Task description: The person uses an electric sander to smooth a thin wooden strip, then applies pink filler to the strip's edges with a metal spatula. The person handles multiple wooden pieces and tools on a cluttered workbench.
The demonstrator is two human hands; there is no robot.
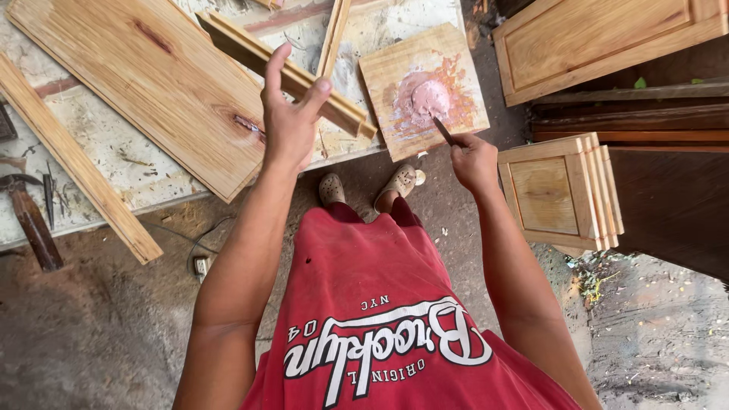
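While the right hand [472, 158] is closed around the handle of a narrow blade [442, 130], its tip rests at the lower edge of a mound of pinkish filler paste [427, 99], which sits heaped in the middle of a small square board [463, 68] that serves as a mixing plate; the smeared ring around the mound suggests the paste is worked and scooped there rather than on the good wood. That board lies at the right end of the worktop [114, 152], close to the blade hand, so reaching it takes little movement. The left hand [291, 114] is raised above the worktop with fingers spread apart and holds nothing; it hovers over a wide plank [144, 83] that shows a dark knot flaw near the hand, and beside a moulded strip of trim [345, 114]. A hammer [30, 220] lies at the far left, and panelled cabinet doors [558, 193] stand stacked to the right, out of the way.
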